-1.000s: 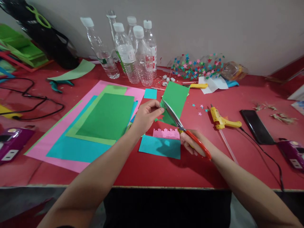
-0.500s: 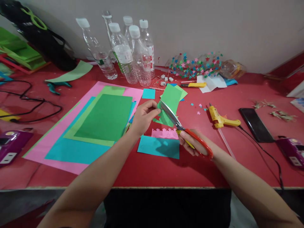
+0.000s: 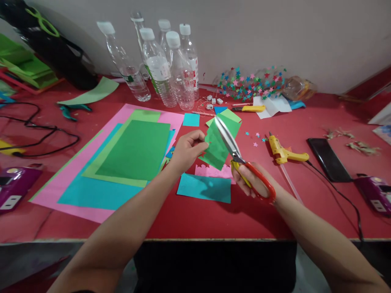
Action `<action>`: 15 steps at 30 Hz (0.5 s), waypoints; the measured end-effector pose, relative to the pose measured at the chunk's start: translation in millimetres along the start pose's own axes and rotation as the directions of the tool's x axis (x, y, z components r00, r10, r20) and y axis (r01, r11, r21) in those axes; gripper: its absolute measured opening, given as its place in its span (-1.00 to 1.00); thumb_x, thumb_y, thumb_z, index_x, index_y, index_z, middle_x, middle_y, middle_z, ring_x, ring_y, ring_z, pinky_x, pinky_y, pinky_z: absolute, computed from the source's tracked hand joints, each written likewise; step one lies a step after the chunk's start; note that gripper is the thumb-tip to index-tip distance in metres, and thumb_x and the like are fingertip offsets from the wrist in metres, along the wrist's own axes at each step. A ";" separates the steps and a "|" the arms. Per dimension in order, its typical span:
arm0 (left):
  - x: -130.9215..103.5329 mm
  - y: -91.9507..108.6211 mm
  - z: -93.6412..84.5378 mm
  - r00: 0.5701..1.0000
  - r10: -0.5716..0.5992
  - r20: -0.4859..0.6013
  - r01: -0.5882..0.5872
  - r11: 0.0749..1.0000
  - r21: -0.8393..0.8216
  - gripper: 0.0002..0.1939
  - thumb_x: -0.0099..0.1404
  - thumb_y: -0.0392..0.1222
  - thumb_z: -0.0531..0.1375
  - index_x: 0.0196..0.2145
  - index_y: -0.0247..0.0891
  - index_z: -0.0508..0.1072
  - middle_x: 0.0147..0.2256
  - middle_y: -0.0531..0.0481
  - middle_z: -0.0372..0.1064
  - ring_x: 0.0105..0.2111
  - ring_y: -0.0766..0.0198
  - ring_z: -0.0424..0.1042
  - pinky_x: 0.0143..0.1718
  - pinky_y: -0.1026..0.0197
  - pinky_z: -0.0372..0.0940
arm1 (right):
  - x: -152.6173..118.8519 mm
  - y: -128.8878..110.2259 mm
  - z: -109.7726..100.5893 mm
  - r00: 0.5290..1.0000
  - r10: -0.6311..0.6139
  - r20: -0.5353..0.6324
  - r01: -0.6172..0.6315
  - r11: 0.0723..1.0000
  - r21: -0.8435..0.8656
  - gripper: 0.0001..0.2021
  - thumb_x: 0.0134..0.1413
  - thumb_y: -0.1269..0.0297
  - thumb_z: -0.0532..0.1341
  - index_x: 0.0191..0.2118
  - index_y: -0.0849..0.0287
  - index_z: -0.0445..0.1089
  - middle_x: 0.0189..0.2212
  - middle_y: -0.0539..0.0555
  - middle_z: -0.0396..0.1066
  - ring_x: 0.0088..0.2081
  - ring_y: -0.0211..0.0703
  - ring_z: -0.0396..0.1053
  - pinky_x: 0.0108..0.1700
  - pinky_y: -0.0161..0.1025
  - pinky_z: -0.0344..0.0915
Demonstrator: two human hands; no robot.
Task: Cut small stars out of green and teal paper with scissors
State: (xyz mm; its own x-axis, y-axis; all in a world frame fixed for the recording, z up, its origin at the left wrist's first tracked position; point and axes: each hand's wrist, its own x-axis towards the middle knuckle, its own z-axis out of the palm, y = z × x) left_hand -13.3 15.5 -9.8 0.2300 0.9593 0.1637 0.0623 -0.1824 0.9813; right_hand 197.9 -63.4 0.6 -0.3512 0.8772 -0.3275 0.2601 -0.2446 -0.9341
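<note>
Apparently mid-cutting, the left hand (image 3: 185, 151) pinches green paper (image 3: 215, 152), the right hand (image 3: 253, 178) grips scissors (image 3: 235, 155); the next snip needs steady paper.

No legible text anywhere

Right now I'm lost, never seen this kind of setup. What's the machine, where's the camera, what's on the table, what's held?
There's no machine: these are a person's bare hands. Every picture comes from one camera worn on the head, looking forward and down, so the forearms enter from the bottom.

The left hand pinches a piece of green paper by its edge. The right hand holds scissors, their blades overlapping that paper in view; I can't tell whether they touch it.

On the red table lie layered coloured sheets at left, a yellow glue gun and a dark phone at right. Clear bottles stand at the back.
</note>
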 end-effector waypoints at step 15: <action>-9.8 -4.6 9.2 0.868 0.032 0.496 -0.282 0.853 0.439 -0.88 0.18 -0.15 0.19 -0.46 -0.23 0.38 -0.18 -0.07 0.26 -0.06 0.15 0.27 0.06 0.01 0.14 | 11.2 1.6 0.0 0.963 -0.021 -0.269 0.013 1.000 -0.028 -0.68 0.00 0.01 0.22 -0.51 0.15 0.20 -0.80 -0.15 0.15 -0.78 -0.39 0.08 -0.71 -0.40 0.02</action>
State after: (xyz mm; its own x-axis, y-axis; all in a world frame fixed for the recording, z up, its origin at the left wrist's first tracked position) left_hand -6.9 5.0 -16.9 0.6833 0.7197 0.1228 0.4148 -0.5211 0.7459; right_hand 194.4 -54.0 -4.5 -0.1014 0.9609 -0.2578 0.2808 -0.2210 -0.9340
